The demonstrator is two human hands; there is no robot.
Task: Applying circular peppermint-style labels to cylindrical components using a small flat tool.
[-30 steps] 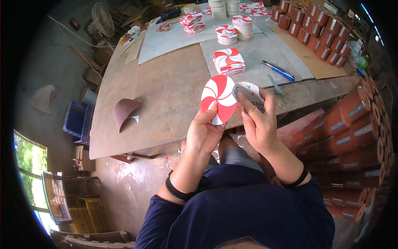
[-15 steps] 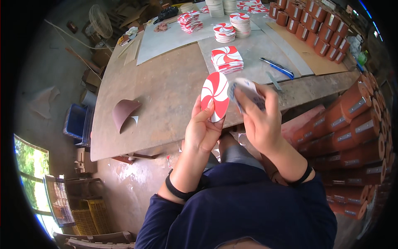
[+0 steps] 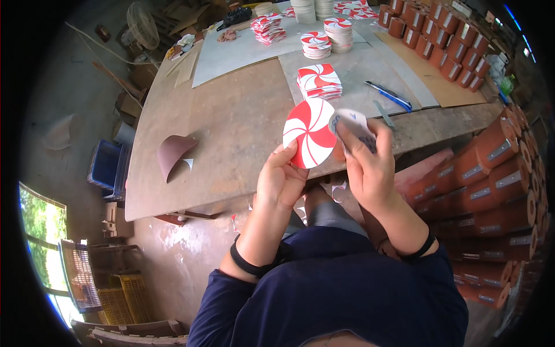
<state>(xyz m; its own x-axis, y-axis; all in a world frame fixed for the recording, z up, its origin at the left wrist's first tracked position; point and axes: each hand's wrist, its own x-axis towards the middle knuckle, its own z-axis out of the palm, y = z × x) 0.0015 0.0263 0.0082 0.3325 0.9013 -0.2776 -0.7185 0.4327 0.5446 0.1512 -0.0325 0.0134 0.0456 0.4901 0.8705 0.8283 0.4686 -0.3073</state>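
My left hand [image 3: 281,180] holds a round red-and-white swirl disc [image 3: 310,132] up over the table's near edge. Its thumb lies on the disc's face at the lower left, and the other fingers are behind. In my right hand [image 3: 373,170] is a folded piece of sandpaper [image 3: 347,117] with a pale, printed back. The sandpaper is at the disc's right rim; whether they touch I cannot tell. Just beyond lies a stack of square swirl-printed sheets [image 3: 319,80]. A blue utility knife [image 3: 390,96] and a metal ruler [image 3: 384,113] lie to its right.
On the wooden table [image 3: 231,127], a curled mauve-brown sheet [image 3: 172,155] lies at left. Stacked swirl discs [image 3: 315,46] and more sheets [image 3: 267,29] stand farther back. Brown cylinders [image 3: 451,34] are piled at far right, with longer brown rolls [image 3: 485,182] beside me on the right.
The disc has turned to face me more fully and now looks rounder. My right hand has shifted slightly right with the sandpaper.
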